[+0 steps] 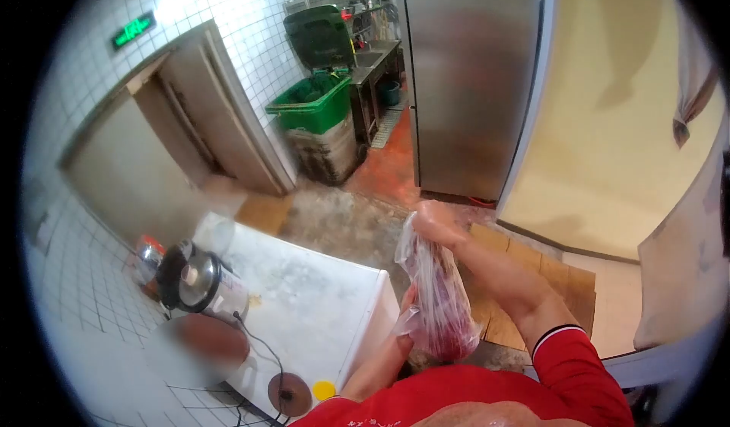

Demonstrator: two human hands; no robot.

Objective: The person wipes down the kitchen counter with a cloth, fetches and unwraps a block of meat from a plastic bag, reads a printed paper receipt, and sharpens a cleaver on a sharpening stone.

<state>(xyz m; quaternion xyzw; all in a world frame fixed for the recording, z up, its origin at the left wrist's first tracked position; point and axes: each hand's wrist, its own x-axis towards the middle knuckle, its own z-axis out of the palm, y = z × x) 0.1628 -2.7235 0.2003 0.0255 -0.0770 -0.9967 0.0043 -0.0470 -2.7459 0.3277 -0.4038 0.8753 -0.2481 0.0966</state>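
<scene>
A clear plastic bag (pixel 433 298) hangs in front of my body, stretched long and creased. Its lower end bulges with something dark red, perhaps meat; the plastic blurs the kind. My right hand (pixel 437 223) is closed round the gathered top of the bag. Lower down, my left hand (pixel 407 322) grips the bag's left side, with some fingers hidden behind the plastic. To the left of the bag stands a white chest-like appliance (pixel 319 275), near my left forearm.
On the white top sit a rice cooker (pixel 213 286) with a cord and a yellow lid (pixel 324 390). Flattened cardboard (pixel 525 275) lies on the floor at right. Ahead are a green bin (pixel 315 107) with its lid raised and a tall steel fridge (pixel 475 77). A doorway is at left.
</scene>
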